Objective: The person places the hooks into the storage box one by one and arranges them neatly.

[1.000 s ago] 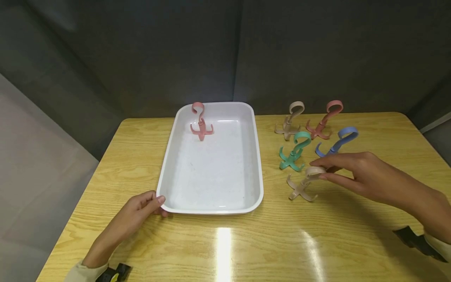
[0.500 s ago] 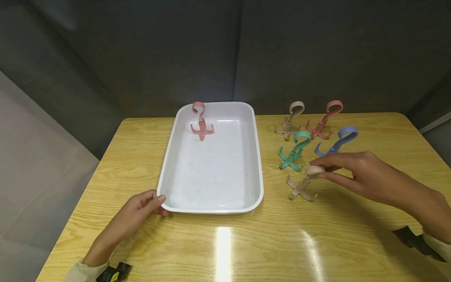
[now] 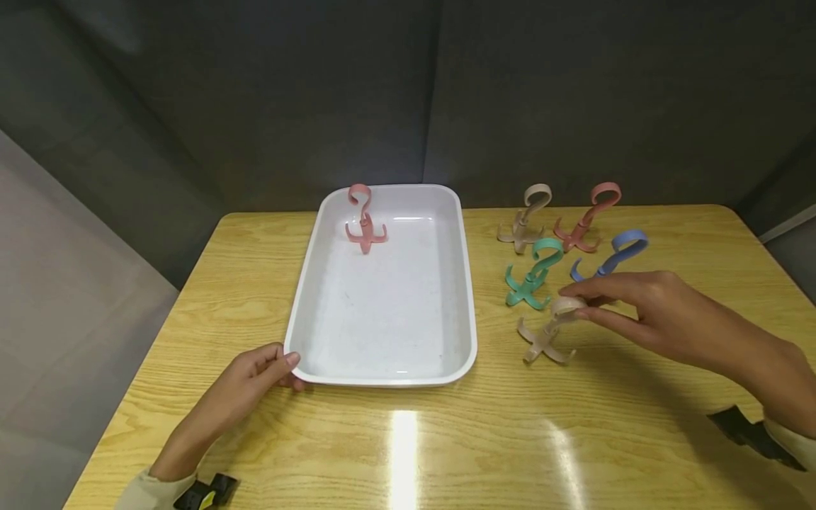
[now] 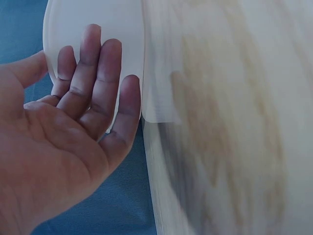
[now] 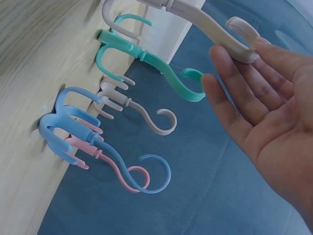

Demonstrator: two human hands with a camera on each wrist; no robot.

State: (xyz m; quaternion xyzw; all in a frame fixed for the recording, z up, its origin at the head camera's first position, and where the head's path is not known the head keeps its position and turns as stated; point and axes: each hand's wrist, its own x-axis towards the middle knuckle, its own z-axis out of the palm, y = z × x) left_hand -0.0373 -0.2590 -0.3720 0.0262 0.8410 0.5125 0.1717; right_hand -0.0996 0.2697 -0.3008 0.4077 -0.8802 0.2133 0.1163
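My right hand pinches the curled top of a beige four-pronged hanging hook between thumb and fingers. In the right wrist view, this beige hook runs from the fingertips to the upper edge. At the near left corner of a white tray, my left hand has its thumb over the rim and its fingers beneath. From the left wrist, the left hand shows these fingers extended along the tray's underside. A pink hook stands inside the tray at its far left.
Right of the tray stand a green hook, a second beige hook, a darker pink hook and a blue hook, partly behind my right hand. The wooden table meets a dark curtain at the back.
The beige hook has shifted and tilted very slightly in my right hand, its curled top a little higher. My left hand and the tray hold their place.
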